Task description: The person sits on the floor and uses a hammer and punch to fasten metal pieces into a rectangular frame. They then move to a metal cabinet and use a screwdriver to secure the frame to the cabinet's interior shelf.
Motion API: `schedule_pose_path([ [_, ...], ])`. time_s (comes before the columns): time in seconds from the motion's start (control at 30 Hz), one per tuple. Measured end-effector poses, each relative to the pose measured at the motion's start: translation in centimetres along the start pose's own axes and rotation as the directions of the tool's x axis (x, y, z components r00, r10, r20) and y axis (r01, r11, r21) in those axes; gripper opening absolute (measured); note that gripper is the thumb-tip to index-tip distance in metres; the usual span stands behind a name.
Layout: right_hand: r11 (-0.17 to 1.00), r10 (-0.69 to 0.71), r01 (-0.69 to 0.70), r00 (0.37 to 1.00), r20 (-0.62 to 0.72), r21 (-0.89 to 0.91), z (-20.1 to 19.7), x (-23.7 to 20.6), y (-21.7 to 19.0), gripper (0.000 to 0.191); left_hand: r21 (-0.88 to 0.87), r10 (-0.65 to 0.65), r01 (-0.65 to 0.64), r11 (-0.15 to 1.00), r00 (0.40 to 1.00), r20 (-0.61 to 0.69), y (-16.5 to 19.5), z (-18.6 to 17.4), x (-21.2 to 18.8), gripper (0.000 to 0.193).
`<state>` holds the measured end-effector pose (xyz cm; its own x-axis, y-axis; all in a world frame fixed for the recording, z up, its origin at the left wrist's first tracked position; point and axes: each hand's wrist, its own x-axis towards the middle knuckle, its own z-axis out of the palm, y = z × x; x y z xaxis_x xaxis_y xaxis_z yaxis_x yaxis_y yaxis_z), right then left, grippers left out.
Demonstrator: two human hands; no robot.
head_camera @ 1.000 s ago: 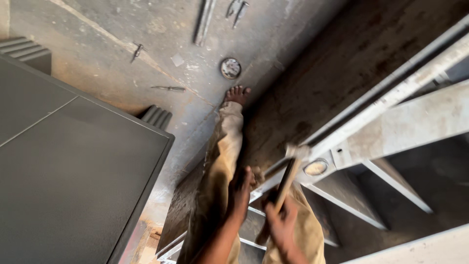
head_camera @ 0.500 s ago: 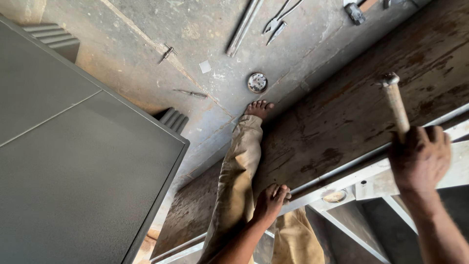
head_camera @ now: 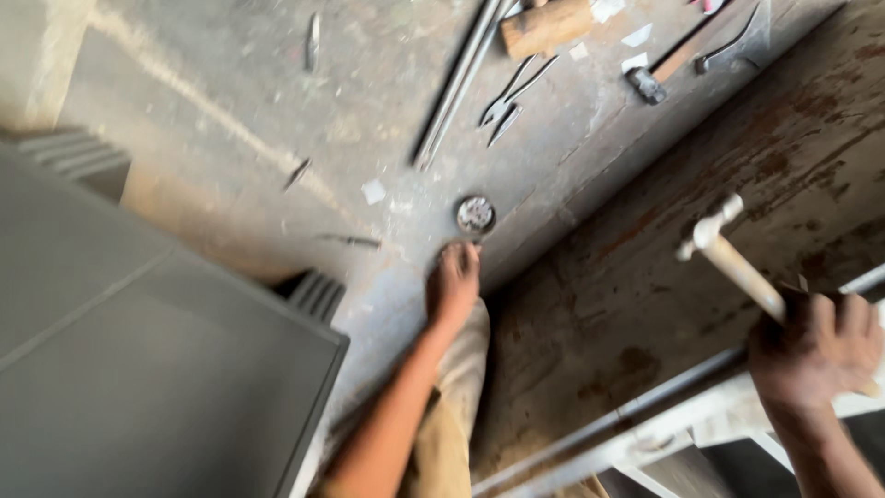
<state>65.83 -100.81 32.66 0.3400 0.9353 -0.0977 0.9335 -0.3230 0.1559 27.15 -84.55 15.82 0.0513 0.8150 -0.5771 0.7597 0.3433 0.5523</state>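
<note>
My right hand (head_camera: 816,355) is closed around the pale wooden handle of a hammer (head_camera: 728,258), whose head is raised above a rusty brown metal sheet (head_camera: 645,304). Just below that hand runs a white-painted metal frame (head_camera: 636,433). My left arm stretches forward along my khaki trouser leg (head_camera: 456,387). My left hand (head_camera: 452,281) lies at the spot where my bare foot was, just short of a small round metal disc (head_camera: 476,214) on the concrete floor. Blur hides the fingers and whether they hold anything.
A large grey metal cabinet (head_camera: 138,369) fills the left side. On the floor at the top lie long metal rods (head_camera: 456,88), pliers (head_camera: 507,97), a wooden block (head_camera: 546,26), a second hammer (head_camera: 668,66) and bits of paper.
My left hand left the white frame and reached forward toward the disc. My right hand swung the hammer from the frame up to the right and keeps it raised. The view moved closer.
</note>
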Motion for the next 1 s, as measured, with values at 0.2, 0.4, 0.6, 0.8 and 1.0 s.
schedule_pose_path([
  [0.2,0.950,0.224,-0.238,0.971,0.088,0.204,1.9,-0.8,-0.7,0.014,0.464,0.374,-0.299,0.834,0.924,-0.077,2.2,3.2,30.4,0.037],
  [0.4,0.913,0.310,-0.351,0.928,0.206,0.207,3.2,-1.1,-0.2,0.011,0.471,0.300,-0.264,0.842,0.954,-0.001,7.1,4.9,45.3,0.040],
  [0.6,0.888,0.365,-0.419,0.893,0.265,0.191,3.1,-1.4,0.7,0.013,0.520,0.518,-0.406,0.751,0.851,-0.085,7.9,7.3,47.5,0.048],
  [0.8,0.933,0.309,-0.328,0.941,0.140,0.148,1.4,-0.3,0.5,0.017,0.532,0.141,-0.093,0.841,0.989,-0.050,6.8,7.4,45.7,0.037],
  [1.0,0.962,0.204,-0.192,0.978,-0.048,0.194,1.4,0.7,0.1,0.008,0.327,0.417,-0.308,0.893,0.840,-0.346,6.5,7.0,37.1,0.019],
])
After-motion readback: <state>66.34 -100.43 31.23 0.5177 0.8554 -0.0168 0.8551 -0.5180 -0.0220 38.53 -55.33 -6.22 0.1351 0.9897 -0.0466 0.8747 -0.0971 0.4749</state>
